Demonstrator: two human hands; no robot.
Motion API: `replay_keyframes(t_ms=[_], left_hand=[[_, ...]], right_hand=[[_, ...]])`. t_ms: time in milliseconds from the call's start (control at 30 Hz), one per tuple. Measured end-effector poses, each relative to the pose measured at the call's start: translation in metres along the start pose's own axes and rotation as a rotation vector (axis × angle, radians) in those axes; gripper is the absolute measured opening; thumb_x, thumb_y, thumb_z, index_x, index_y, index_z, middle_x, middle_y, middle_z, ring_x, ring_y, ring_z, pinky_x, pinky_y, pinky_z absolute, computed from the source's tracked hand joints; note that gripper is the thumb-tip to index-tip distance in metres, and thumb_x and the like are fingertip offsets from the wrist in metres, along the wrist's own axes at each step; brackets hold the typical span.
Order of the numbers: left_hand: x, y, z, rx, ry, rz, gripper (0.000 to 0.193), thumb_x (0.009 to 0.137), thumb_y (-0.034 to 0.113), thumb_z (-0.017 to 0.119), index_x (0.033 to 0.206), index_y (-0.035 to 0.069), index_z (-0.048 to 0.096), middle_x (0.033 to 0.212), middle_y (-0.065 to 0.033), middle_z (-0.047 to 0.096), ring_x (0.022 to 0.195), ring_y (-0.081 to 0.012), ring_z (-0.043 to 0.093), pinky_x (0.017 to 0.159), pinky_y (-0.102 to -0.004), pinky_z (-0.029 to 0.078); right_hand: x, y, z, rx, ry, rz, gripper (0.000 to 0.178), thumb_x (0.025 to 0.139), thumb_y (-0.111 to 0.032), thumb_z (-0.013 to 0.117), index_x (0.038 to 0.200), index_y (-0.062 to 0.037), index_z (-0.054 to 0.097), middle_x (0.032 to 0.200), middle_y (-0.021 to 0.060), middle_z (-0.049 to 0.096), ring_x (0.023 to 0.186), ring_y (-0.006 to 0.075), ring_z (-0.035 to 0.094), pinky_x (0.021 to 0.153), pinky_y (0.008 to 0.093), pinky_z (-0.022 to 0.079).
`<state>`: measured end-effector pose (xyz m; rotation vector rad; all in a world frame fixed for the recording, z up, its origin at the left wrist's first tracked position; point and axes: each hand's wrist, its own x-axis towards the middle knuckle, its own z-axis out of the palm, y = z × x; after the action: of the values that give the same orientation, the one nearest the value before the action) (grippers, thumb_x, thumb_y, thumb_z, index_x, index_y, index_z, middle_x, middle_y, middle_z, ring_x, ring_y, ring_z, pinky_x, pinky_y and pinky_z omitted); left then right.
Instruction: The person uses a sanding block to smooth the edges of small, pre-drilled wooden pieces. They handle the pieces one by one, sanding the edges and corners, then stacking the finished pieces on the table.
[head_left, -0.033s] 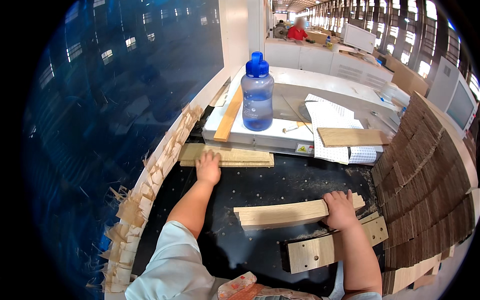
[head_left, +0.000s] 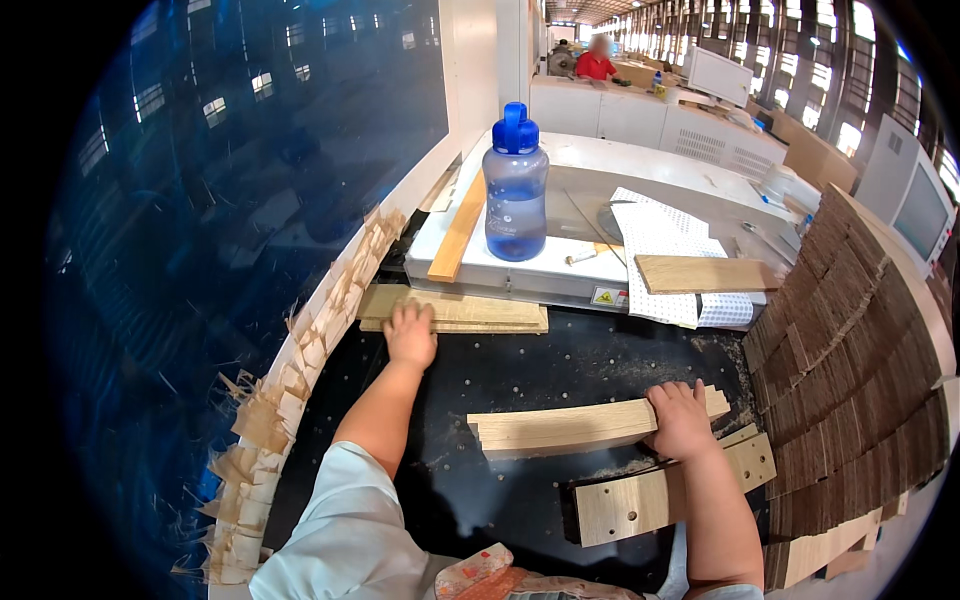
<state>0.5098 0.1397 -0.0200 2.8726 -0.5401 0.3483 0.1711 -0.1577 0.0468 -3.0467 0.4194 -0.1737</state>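
Observation:
My left hand lies over the near edge of a few flat light-wood boards. Its fingers are stretched out on the top board, slightly apart. At the right, my right hand is closed over the right end of a bundle of narrow wooden strips standing side by side on the black work surface. Its thumb and the undersides of its fingers are partly hidden. Below my right forearm lie drilled wooden pieces with round holes, partly covered by the arm.
A blue-capped water bottle, a wooden strip, papers and a board rest on the white machine bed. Tall stacked brown boards border the right. Ragged tape lines the left panel. A person in red sits far back.
My left hand has shifted very slightly left on the boards. My right hand and the bundle of strips stay where they were.

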Motion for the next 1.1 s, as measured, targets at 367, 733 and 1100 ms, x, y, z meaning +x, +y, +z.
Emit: replay_keyframes(t_ms=[367, 733, 1100], left_hand=[[0.030, -0.062, 0.028, -0.276, -0.003, -0.384, 0.094, 0.067, 0.049, 0.079, 0.142, 0.009, 0.039, 0.151, -0.0261, 0.027, 0.140, -0.0442, 0.023, 0.114, -0.0448, 0.028], [0.004, -0.018, 0.021, -0.216, 0.024, -0.183, 0.063, 0.081, 0.029, 0.074, 0.133, 0.006, 0.048, 0.148, -0.0185, 0.033, 0.137, -0.0408, 0.030, 0.113, -0.0440, 0.031], [0.042, -0.028, 0.016, 0.003, 0.043, -0.440, 0.051, 0.087, 0.038, 0.066, 0.131, 0.016, 0.052, 0.148, -0.0139, 0.032, 0.136, -0.0319, 0.029, 0.104, -0.0527, 0.031]], right_hand=[[0.002, -0.006, -0.002, 0.028, -0.009, 0.011, 0.056, 0.060, -0.015, 0.080, 0.110, -0.0146, 0.055, 0.108, 0.0059, 0.057, 0.117, 0.0302, 0.049, 0.111, 0.0615, 0.023], [0.003, -0.003, 0.001, 0.009, 0.012, 0.004, 0.059, 0.057, -0.019, 0.083, 0.109, -0.0133, 0.057, 0.107, 0.0066, 0.057, 0.114, 0.0303, 0.050, 0.111, 0.0594, 0.025], [0.003, -0.006, -0.002, 0.010, -0.004, 0.009, 0.055, 0.060, -0.016, 0.080, 0.110, -0.0139, 0.056, 0.107, 0.0061, 0.058, 0.116, 0.0299, 0.050, 0.111, 0.0608, 0.023]])
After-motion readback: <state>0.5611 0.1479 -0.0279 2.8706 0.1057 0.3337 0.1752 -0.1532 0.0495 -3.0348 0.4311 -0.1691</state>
